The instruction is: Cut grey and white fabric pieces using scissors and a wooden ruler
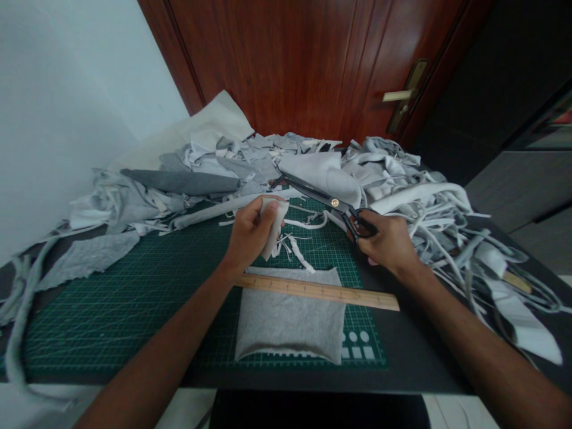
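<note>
**Cloth [274, 229] and Scissors [333, 201]**

In the head view, the left hand [248, 233] pinches the pale, folded cloth over the green mat [134, 304]. The right hand [388, 243] is wrapped round the scissors' handles. The cloth looks light, soft and bendy (not slippery, I think), so pinching its folded layers together should work well. The scissors look hard and heavier, best held by the handles.
</note>
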Tool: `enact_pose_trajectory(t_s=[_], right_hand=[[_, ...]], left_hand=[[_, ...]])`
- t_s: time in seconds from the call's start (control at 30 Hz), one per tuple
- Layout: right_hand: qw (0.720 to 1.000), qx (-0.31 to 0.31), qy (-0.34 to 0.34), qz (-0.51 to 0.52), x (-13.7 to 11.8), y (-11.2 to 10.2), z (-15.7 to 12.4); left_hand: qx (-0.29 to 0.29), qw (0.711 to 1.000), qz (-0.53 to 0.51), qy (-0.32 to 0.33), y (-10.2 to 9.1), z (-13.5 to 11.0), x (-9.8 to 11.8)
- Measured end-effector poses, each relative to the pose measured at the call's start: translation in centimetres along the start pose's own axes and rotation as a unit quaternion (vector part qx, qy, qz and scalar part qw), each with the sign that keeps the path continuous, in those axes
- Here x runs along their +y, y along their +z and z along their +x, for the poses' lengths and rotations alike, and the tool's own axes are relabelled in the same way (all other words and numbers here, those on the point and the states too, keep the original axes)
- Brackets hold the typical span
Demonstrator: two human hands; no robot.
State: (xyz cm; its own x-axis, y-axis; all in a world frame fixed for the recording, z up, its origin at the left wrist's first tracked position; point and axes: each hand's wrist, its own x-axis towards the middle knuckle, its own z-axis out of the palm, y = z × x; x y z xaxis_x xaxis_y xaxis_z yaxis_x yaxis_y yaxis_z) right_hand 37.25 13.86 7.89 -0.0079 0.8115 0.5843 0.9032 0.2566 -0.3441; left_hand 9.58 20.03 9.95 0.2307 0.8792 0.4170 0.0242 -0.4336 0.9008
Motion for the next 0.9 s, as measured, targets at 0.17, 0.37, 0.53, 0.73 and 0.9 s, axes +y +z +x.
enact_pose_trajectory(t_s=[0.17,0.37,0.53,0.73,0.9], right_hand=[[1.0,0.018,-0.017,-0.005,0.1,-0.4,0.0],[0.998,-0.002,-0.059,-0.03,-0.4,-0.3,-0.2],[0.995,-0.02,-0.079,-0.055,-0.3,-0.1,-0.2],[0.995,-0.03,-0.068,-0.064,-0.3,-0.5,0.0],[0.995,-0.033,-0.075,-0.058,-0.4,-0.8,0.1]], left_hand=[[0.017,1.0,0.005,-0.007,-0.1,0.1,0.2],[-0.024,0.999,-0.039,-0.02,0.1,0.1,0.6],[-0.069,0.995,-0.062,-0.025,0.1,0.1,-0.2],[-0.1,0.993,-0.054,-0.039,0.1,-0.1,-0.5],[-0.098,0.992,-0.067,-0.042,0.2,-0.1,-0.4]])
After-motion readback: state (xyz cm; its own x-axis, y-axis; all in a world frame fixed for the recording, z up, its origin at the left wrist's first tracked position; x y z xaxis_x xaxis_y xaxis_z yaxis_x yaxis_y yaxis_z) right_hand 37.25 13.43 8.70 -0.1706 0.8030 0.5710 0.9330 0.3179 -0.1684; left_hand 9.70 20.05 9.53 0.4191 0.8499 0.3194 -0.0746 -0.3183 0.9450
